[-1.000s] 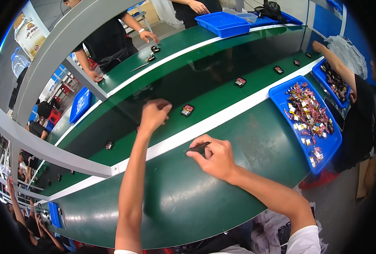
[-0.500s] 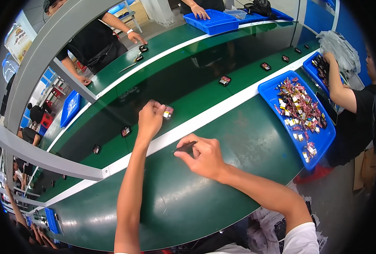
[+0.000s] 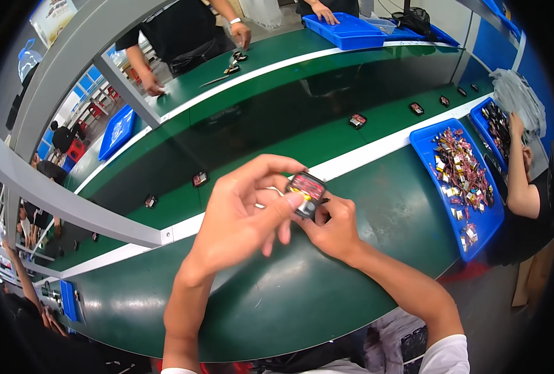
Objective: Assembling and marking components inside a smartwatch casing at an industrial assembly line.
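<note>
Over the near side of the green bench, my left hand (image 3: pixel 242 215) pinches a small black casing (image 3: pixel 307 189) between thumb and fingers. Its open face is turned up, showing red wires and a yellow and white part inside. Close against the casing's lower right is my right hand (image 3: pixel 336 227), its fingers bent inward. A bit of a dark slim piece (image 3: pixel 325 201) shows at those fingers; most of it is hidden, and its kind cannot be made out.
Several similar casings (image 3: pixel 357 120) lie along the green belt (image 3: pixel 277 140) beyond a white rail (image 3: pixel 345 163). At right, a blue tray (image 3: pixel 419 138) holds many small wired parts, beside a co-worker's arm (image 3: pixel 522 181). A grey metal frame (image 3: pixel 71 215) rises at left. Other people stand across the belt.
My left hand has lifted the casing off the belt and brought it nearer, to my right hand. The right hand has moved slightly right. The whole view has shifted a little.
</note>
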Tool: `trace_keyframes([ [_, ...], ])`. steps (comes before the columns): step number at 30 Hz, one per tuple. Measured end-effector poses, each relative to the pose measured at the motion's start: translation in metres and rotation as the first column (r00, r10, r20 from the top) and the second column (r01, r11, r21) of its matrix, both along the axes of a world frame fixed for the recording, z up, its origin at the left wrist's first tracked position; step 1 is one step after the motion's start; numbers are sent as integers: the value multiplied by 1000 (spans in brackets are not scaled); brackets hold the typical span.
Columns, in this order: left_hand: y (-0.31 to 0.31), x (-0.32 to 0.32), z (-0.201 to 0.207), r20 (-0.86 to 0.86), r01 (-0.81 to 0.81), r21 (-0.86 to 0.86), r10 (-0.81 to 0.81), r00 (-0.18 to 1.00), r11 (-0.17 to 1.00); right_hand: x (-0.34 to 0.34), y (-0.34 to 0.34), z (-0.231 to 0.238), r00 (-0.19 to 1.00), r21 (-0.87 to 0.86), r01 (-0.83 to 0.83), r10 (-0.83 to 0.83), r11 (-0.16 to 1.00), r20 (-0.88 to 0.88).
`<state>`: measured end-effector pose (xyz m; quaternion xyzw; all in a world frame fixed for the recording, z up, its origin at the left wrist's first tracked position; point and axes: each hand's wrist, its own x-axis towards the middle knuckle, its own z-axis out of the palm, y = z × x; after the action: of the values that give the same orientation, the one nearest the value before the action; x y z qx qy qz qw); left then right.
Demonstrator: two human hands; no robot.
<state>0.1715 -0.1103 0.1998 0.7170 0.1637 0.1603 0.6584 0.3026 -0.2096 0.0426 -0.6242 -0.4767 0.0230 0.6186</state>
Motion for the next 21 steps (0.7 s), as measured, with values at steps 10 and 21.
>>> trace_keyframes([
  [10,-23,-13,13,26,57,32,-58,998,998,3,5,-17,999,40,-32,32,999,12],
  [21,-26,-17,13,78,85,46,-88,993,995,4,2,-12,997,32,-73,73,997,0],
])
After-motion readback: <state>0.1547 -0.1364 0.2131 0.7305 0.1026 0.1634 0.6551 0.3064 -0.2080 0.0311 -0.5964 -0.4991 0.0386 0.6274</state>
